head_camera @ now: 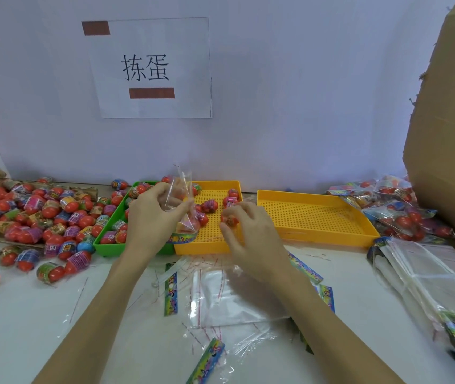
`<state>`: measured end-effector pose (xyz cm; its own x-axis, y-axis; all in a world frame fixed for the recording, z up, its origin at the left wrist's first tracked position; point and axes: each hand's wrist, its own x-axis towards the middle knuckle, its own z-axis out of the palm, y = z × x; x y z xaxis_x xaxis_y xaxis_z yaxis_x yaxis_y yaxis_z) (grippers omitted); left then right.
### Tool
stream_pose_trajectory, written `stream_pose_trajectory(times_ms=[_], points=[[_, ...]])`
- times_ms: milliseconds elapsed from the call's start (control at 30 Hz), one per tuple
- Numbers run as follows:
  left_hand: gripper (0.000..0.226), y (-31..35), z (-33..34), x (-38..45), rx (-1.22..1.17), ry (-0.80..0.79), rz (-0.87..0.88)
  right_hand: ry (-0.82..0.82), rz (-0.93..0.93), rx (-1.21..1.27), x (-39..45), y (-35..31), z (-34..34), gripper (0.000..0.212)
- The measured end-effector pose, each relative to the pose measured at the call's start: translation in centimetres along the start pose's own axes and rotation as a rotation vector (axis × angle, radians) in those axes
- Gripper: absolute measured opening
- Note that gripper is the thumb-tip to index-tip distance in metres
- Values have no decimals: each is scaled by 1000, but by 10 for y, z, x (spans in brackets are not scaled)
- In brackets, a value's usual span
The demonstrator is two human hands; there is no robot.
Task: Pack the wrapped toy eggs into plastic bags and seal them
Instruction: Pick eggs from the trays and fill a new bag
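White tabletop runs up to a pale wall carrying a paper sign [150, 68], and the packing job looks to be somewhere in its middle. At 9 o'clock a big heap of loose eggs [27, 209] waits unpacked, with more in the green tray [104, 246] beside it, so most of the work seems left. At 3 o'clock a pile of filled bags [398, 209] lies against a cardboard box [447, 128], which I read as the finished share. Near the centre, the left hand [151, 214] pinches the open mouth of a clear bag [183, 206] held upright over the near yellow tray [209, 242]; something red shows low inside it, but how many eggs it holds I cannot tell. The right hand [251, 231] curls its fingertips around 1 egg [229, 220] just above that tray, close beside the bag and not yet in it. A few eggs remain on the tray at 12 o'clock of the hands. The far yellow tray [315, 217] at 2 o'clock holds nothing visible. Empty bags [234, 295] lie flat at 6 o'clock, and a stack of bags [428, 275] sits at 4 o'clock, so filling goes on and sealing of this bag is still to come.
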<state>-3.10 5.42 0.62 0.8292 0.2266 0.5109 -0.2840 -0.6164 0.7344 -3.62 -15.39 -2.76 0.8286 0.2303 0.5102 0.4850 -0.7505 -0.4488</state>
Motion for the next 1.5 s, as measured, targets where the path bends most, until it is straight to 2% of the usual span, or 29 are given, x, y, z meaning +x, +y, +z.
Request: stream_pose_trajectory(times_ms=[67,167,267,333,500,633,700,833,1000,1100,1200,1367,1500], points=[[19,0,0,0,0,-9,-5,-132,-8,-141,1,1,5,45],[22,-2,2,-1,4,-38,-1,-244,-33,-185,2,6,12,51],[22,-1,4,-2,-9,-79,22,-182,-19,-125,1,7,12,46],[21,1,6,-5,-41,-116,43,-106,-12,-71,1,5,10,35],[24,5,8,-7,-115,-225,51,218,89,397,7,-3,-15,14],[28,10,10,-10,-192,-322,52,307,218,880,8,-9,-39,32],[37,12,12,-13,-192,-372,100,311,203,946,9,-11,-46,32],[42,16,18,-18,-181,-420,207,234,72,917,8,-13,-48,29],[42,13,25,-20,-167,-418,257,186,-32,688,5,-12,-42,32],[45,13,27,-22,-154,-381,274,172,-18,647,4,-12,-39,38],[48,15,28,-23,-168,-315,295,139,-5,603,3,-11,-38,35],[41,16,29,-23,-165,-265,343,90,-69,619,1,-13,-36,27],[32,16,33,-24,-131,-257,367,91,-69,513,1,-14,-34,26]])
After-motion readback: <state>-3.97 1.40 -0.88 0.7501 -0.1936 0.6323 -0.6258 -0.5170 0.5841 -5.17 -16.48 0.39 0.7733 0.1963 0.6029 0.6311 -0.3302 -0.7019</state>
